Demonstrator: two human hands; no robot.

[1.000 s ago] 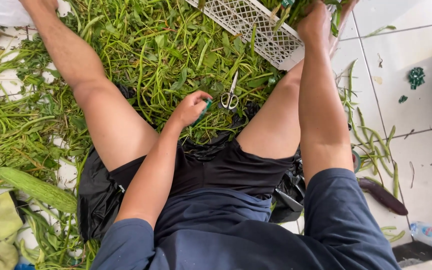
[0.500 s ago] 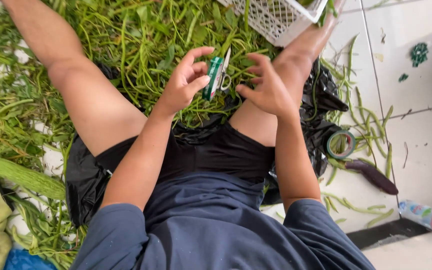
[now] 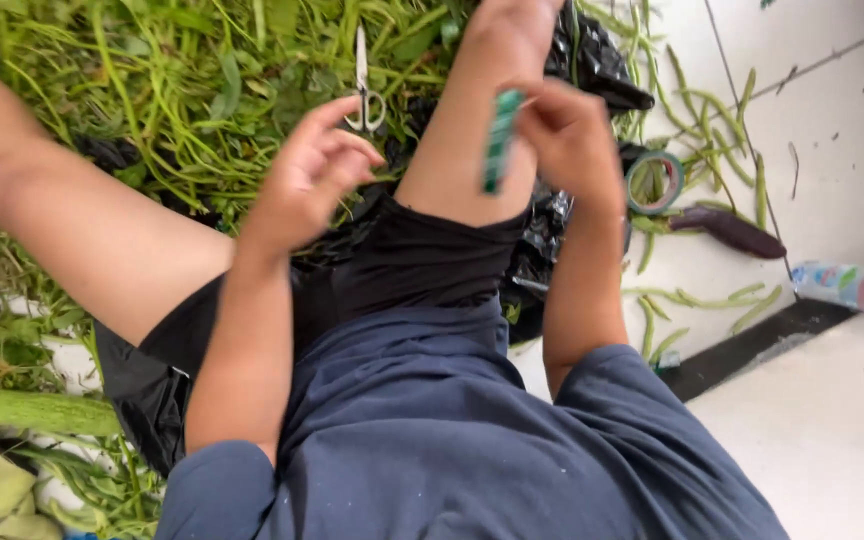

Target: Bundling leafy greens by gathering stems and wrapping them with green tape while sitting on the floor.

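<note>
A big pile of green beans [image 3: 152, 90] lies on the floor, left of the scissors [image 3: 364, 85] and all around them. The person sits in the beans with legs apart.

The left hand [image 3: 307, 170] is just below the scissors and a little to the left. Half a second ago this hand held the small green packet. Now it is empty. Its fingers [image 3: 347, 150] are bent and a little spread, and they touch nothing. The hand is up in the air, not on the beans.

The scissors lie flat on the beans with the blades shut. No hand touches them.

The green packet [image 3: 497, 140] is now to the right of the scissors and a bit lower, in front of the person's right leg. It has gone from one hand to the other. So the left hand is free, and the right hand has the packet.

The right hand [image 3: 567, 140] is further right of the scissors. It pinches the top of the packet with its thumb and first fingers pressed together. The packet hangs down from them.

Far right of the scissors, on the white floor, there are a roll of tape [image 3: 655, 182], a dark purple eggplant [image 3: 727, 230] and a plastic bottle [image 3: 847, 285] on its side.
</note>
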